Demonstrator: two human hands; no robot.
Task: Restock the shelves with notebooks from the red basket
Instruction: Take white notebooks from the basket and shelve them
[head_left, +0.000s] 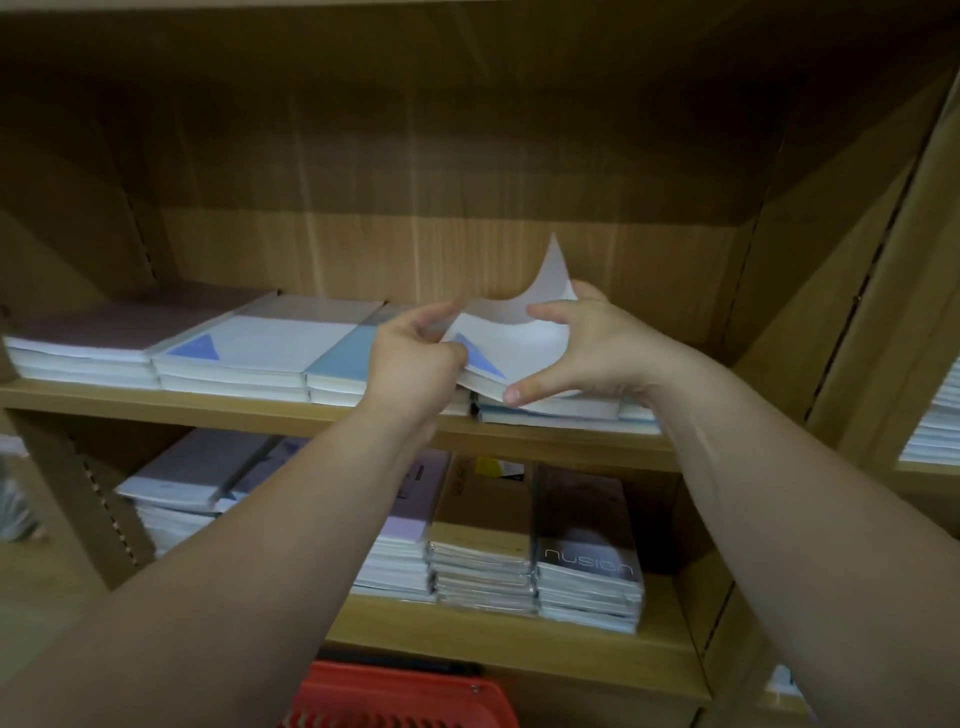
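- Now a notebook (511, 338) is bending between both hands above the right-end stack (550, 408) on the upper shelf (208, 402).
- Left hand (415, 358) is pinching its left edge; right hand (582, 348) is clamping its right side, thumb under the near corner.
- Restocking is looking well underway: stacks are lining both shelves.
- Basket (405, 696) is showing only its rim, so its contents are staying hidden.
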